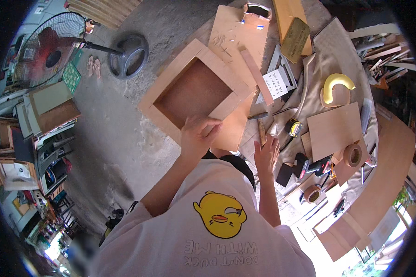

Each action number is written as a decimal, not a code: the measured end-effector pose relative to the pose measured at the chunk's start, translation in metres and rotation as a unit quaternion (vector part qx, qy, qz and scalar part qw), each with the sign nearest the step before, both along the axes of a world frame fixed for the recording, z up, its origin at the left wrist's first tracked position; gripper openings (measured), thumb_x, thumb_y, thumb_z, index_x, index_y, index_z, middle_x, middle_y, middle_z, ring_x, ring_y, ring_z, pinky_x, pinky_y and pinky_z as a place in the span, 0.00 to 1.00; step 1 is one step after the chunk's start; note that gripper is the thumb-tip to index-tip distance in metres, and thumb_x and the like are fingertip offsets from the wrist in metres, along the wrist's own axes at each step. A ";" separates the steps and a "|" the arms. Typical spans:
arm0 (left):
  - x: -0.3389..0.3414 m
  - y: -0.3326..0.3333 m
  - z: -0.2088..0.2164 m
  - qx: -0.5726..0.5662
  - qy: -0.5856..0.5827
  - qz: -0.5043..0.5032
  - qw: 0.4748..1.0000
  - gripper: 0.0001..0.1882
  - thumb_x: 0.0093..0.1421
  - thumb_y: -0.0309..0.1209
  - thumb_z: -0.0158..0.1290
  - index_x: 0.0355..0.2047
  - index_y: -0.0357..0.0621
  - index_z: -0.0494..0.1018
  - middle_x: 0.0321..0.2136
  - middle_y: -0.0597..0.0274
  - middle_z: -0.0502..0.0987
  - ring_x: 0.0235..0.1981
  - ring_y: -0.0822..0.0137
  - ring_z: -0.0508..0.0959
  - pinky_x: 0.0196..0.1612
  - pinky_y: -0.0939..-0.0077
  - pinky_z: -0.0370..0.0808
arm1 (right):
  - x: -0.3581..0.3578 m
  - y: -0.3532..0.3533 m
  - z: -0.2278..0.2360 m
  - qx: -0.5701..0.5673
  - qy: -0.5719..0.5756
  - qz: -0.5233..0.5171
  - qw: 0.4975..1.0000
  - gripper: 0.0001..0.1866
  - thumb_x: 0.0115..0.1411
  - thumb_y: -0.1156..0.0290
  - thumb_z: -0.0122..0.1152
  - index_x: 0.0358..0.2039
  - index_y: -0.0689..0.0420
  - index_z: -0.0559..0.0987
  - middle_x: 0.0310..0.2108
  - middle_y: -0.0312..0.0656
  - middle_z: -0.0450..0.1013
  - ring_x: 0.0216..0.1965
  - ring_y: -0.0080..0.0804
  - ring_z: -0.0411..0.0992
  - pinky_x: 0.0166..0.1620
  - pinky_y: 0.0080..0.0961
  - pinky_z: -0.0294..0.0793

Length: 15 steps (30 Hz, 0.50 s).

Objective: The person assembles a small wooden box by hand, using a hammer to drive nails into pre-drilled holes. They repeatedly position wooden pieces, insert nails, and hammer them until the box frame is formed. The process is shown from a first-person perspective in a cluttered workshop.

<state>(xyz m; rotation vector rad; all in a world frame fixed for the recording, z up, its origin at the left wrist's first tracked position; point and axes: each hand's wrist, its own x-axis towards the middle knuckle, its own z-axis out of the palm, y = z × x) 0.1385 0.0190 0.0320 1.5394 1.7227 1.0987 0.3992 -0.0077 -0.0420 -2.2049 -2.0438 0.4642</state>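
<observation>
Concrete floor [101,129] underfoot, khaki cloth [289,108] spread to the right with a tape measure [293,128] on it. Square wooden frame [159,108] up ahead, slightly left, cornerwise, overlapping a plywood board [235,122]; its full support is hidden. Left hand [201,134] at the near rail, fingers curled narrow; cannot tell whether they grip or merely rest. Right hand [266,154] holds nothing, fingers loosely spread beside the handle of a hammer [262,131]. Handling, my judgement: steady the rail from its outer face, fingertips off the joint, and bear the frame flat so the corners aren't racked. Small loose bits [224,41] on the board, too small to identify, could scratch or rock it; best swept aside. Hammer wants taking well down the handle.
</observation>
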 end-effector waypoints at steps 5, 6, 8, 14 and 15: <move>0.016 0.015 -0.027 0.077 0.112 0.049 0.989 0.06 0.56 0.30 0.67 0.34 0.52 0.83 0.41 0.68 0.84 0.45 0.63 0.79 0.51 0.62 0.70 | 0.016 -0.013 -0.036 0.024 -0.002 -0.016 1.000 0.20 0.62 0.65 0.66 0.51 0.57 0.71 0.42 0.53 0.73 0.45 0.56 0.72 0.51 0.50 0.71; 0.016 0.015 -0.029 0.079 0.108 0.055 0.989 0.06 0.55 0.31 0.67 0.34 0.53 0.83 0.42 0.68 0.83 0.46 0.63 0.79 0.51 0.62 0.70 | 0.017 -0.014 -0.037 0.050 0.001 -0.016 0.999 0.19 0.64 0.65 0.65 0.50 0.57 0.71 0.40 0.53 0.74 0.43 0.57 0.73 0.49 0.50 0.72; 0.018 0.014 -0.034 0.080 0.100 0.064 0.990 0.07 0.54 0.32 0.68 0.34 0.54 0.83 0.45 0.68 0.83 0.48 0.63 0.78 0.50 0.61 0.70 | 0.015 -0.014 -0.027 -0.013 0.045 -0.070 0.996 0.18 0.66 0.65 0.62 0.51 0.58 0.70 0.34 0.52 0.75 0.35 0.58 0.74 0.41 0.50 0.74; 0.017 0.013 -0.033 0.077 0.072 0.066 0.992 0.07 0.54 0.33 0.67 0.34 0.56 0.84 0.45 0.68 0.83 0.47 0.61 0.79 0.50 0.60 0.70 | 0.012 -0.016 0.023 -0.048 0.253 -0.108 0.960 0.15 0.72 0.65 0.54 0.53 0.61 0.69 0.30 0.52 0.78 0.28 0.56 0.77 0.33 0.46 0.73; 0.017 0.013 -0.034 0.071 0.075 0.066 0.992 0.07 0.54 0.33 0.67 0.34 0.56 0.84 0.45 0.68 0.83 0.46 0.61 0.79 0.49 0.60 0.70 | 0.007 -0.018 0.037 -0.053 0.294 -0.120 0.947 0.15 0.73 0.65 0.52 0.53 0.61 0.70 0.31 0.53 0.79 0.30 0.55 0.78 0.34 0.45 0.73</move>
